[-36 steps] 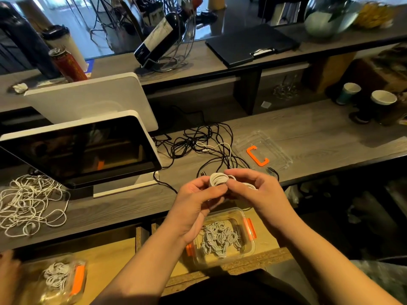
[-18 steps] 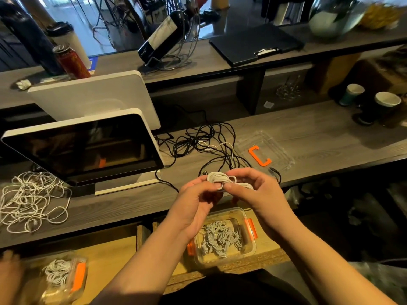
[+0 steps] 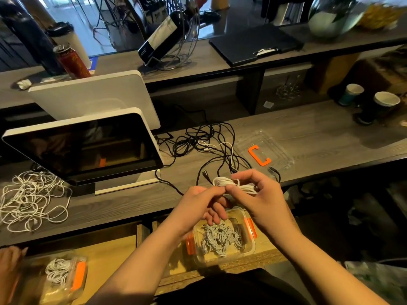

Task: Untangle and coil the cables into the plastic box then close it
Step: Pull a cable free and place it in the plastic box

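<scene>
Holding white cable coil [image 3: 226,182] pinched between left hand [image 3: 198,208] and right hand [image 3: 257,199], both gripping it. Hovering above open plastic box [image 3: 248,249] near desk's front edge.

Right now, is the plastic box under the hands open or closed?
Open. The plastic box has no lid on it, so the coiled cables inside show. A clear lid lies apart on the counter.
</scene>
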A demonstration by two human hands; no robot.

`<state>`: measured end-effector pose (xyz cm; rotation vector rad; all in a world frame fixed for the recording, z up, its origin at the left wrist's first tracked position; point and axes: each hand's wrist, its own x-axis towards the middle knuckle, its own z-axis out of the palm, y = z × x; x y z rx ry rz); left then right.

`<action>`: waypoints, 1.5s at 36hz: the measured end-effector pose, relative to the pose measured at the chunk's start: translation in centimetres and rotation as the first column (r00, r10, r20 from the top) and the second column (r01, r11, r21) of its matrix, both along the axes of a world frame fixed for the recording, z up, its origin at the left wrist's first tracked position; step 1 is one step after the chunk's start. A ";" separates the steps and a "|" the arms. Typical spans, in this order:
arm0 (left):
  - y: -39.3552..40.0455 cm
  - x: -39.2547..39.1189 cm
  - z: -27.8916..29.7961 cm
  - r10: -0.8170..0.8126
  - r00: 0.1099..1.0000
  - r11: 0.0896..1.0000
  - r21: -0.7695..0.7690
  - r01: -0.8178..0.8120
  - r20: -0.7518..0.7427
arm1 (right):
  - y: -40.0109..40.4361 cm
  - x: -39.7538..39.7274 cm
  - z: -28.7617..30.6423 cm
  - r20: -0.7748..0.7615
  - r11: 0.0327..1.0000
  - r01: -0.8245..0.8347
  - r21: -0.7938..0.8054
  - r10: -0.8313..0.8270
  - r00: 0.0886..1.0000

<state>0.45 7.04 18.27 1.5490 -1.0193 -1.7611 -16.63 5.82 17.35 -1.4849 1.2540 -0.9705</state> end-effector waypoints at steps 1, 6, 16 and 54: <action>-0.1 0.0 0.1 -0.011 1.000 1.000 -0.004 0.011 0.002 | 0.1 0.0 0.0 -0.043 0.999 -0.006 -0.032 0.005 0.999; -0.2 0.1 0.1 -0.129 0.988 0.987 -0.091 0.136 0.082 | 0.2 -0.3 -0.2 -0.074 0.998 -0.042 -0.044 0.038 0.997; -0.2 -0.6 -0.5 0.020 0.986 0.945 -0.324 0.036 0.166 | -0.6 -0.8 -0.7 -0.027 0.997 -0.034 -0.072 0.032 0.999; -1.9 2.2 -1.3 -0.154 0.971 0.986 -0.100 0.137 -0.184 | -1.8 -2.6 -1.7 0.555 0.741 -0.442 0.505 0.113 0.824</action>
